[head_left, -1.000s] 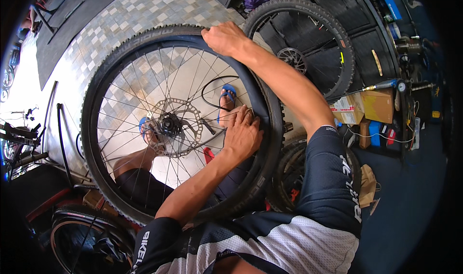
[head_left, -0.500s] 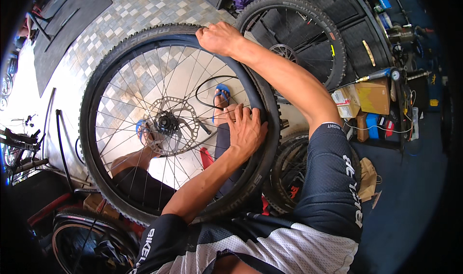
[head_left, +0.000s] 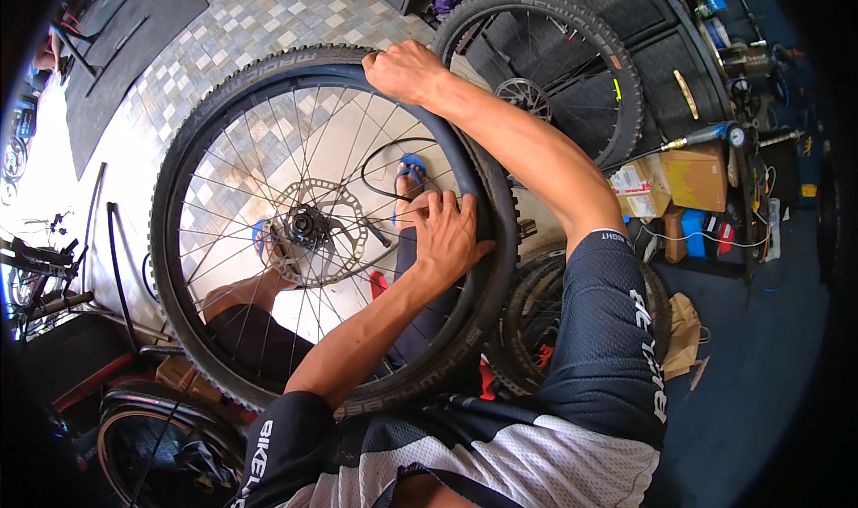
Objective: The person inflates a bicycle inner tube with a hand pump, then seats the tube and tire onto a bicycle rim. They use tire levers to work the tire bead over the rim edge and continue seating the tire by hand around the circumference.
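I see inner tube arc between hands along tire; right hand curled around tire at far end, left hand nearer body, fingers spread; hub left of both.

Floor, partly checkered tile: dark mat, worn blue flip-flops.

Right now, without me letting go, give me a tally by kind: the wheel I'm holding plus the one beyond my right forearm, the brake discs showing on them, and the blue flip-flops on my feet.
Wheels: 2 (held wheel, far wheel)
Brake discs: 2 (near disc, far disc)
Blue flip-flops: 2 (left flip-flop, right flip-flop)
Total: 6
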A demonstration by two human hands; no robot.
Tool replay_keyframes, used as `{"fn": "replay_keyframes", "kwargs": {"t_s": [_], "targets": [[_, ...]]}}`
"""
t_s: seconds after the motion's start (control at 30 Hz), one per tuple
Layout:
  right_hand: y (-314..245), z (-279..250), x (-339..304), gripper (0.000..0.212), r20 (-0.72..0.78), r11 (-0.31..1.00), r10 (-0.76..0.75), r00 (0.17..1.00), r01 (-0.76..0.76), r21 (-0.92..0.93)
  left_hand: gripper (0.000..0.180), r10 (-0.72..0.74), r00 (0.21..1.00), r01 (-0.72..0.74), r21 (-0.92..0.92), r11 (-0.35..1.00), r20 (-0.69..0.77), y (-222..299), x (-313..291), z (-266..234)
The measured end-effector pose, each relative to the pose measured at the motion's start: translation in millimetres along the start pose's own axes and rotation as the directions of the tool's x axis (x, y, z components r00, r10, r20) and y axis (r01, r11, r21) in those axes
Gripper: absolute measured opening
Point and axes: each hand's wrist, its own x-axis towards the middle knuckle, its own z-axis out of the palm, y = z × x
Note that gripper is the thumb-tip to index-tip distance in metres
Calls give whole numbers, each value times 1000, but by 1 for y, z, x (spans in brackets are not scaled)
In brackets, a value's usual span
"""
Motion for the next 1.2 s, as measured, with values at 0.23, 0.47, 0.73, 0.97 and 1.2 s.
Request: {"fn": "replay_keyframes", "kwargs": {"t_s": [0.23, 0.47, 0.73, 0.97, 1.2], "targets": [[2, 4, 2, 26, -2, 1000, -1, 1000, 1, 0, 44, 148, 989, -151, -206, 967, -30, 6, -8, 6], [-3, 8, 5, 29, 23, 1000, 0, 1000, 0, 2, 56, 244, 969, -197, -498, 844, 29, -2, -8, 30], [-14, 19, 4, 28, 60, 999, 26, 998, -28, 42, 49, 161, 986, -158, 81, 984, -35, 8, -15, 56], [-16, 45, 9, 19, 32, 998, 53, 998, -54, 28, 54, 303, 953, -301, -82, 950, 1, -12, -72, 41], [-28, 63, 2, 24, 112, 962, 191, 975, -209, 177, 51, 247, 965, -238, -98, 966, 87, -18, -95, 17]]}}
